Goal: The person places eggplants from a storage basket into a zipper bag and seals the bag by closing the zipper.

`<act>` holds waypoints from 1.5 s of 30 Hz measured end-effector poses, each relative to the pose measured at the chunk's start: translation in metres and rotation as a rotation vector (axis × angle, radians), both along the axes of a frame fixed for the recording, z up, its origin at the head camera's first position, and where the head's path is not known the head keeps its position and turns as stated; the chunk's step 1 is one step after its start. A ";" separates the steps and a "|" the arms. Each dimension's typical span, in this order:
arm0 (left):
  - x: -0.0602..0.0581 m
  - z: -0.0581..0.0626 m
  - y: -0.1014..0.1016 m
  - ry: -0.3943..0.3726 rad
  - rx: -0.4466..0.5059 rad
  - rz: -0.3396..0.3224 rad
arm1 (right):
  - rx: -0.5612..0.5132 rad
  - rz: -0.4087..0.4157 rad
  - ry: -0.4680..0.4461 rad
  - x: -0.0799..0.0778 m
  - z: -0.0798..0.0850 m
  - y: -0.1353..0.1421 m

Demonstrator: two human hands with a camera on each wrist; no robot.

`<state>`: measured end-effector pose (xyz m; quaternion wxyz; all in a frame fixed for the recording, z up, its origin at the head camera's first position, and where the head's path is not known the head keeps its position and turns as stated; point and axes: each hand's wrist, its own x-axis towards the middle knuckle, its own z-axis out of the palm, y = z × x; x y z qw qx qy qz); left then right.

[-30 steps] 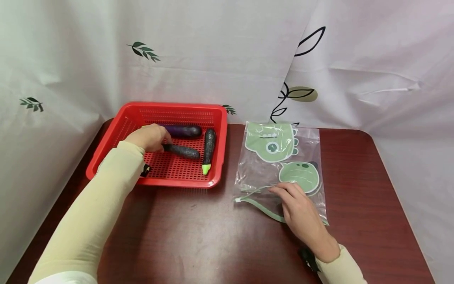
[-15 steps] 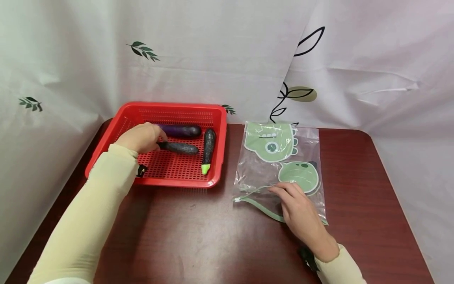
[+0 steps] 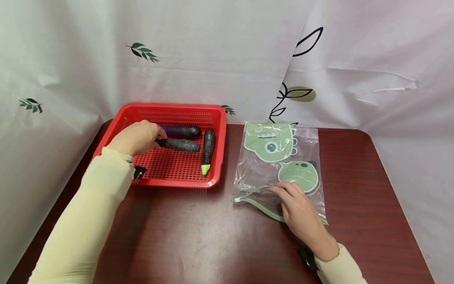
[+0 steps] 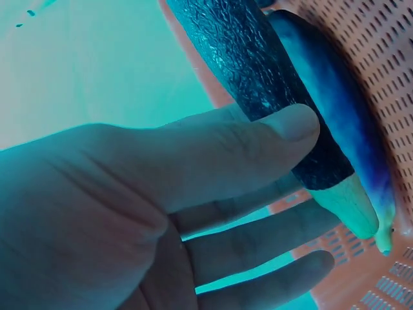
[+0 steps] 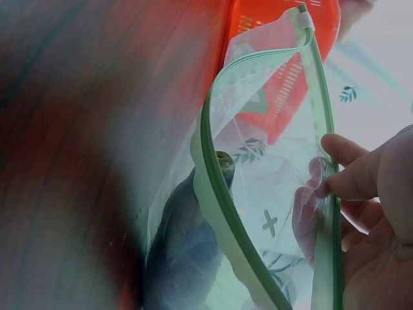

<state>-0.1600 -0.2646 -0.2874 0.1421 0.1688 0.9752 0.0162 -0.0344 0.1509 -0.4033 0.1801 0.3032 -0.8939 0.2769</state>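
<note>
My left hand (image 3: 136,138) is over the red basket and pinches a dark, rough-skinned zucchini (image 3: 180,145) near its pale green end; that end (image 4: 348,203) shows in the left wrist view. Beside it lies a purple eggplant (image 3: 181,131), partly covered by the hand. Another zucchini (image 3: 208,150) rests at the basket's right side, its bright green tip toward me. With thumb and fingers my right hand (image 3: 299,209) pinches one lip of a clear zip bag (image 3: 253,169) with green dinosaur prints. The bag's mouth gapes. A dark vegetable (image 5: 184,242) shows inside it.
The red basket (image 3: 177,183) stands at the back left of the brown table (image 3: 198,236). A white patterned cloth (image 3: 213,51) hangs behind and at the sides. The white zip slider (image 3: 237,200) sits at the bag's left corner.
My left hand has shifted left and slightly up, and the zucchini in it has risen slightly. The right hand and bag hold their place.
</note>
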 end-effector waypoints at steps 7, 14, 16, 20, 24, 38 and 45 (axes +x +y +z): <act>0.009 0.006 0.003 0.061 0.029 -0.009 | -0.020 0.003 0.025 0.000 -0.001 0.000; 0.018 0.010 0.003 0.075 0.047 0.029 | -0.021 0.007 0.023 0.000 -0.001 0.000; 0.019 0.010 0.004 0.082 0.045 0.030 | -0.027 0.009 0.026 -0.001 -0.001 0.000; 0.023 0.012 0.006 0.102 0.045 0.035 | -0.031 0.011 0.033 -0.001 -0.001 0.000; 0.027 0.014 0.010 0.127 0.052 0.046 | -0.038 0.013 0.035 -0.001 -0.001 -0.001; 0.044 0.012 0.023 0.267 0.139 0.027 | -0.027 0.010 0.028 -0.001 -0.001 -0.001; 0.052 0.009 0.026 0.275 0.163 0.053 | -0.010 0.005 0.010 0.000 -0.001 -0.001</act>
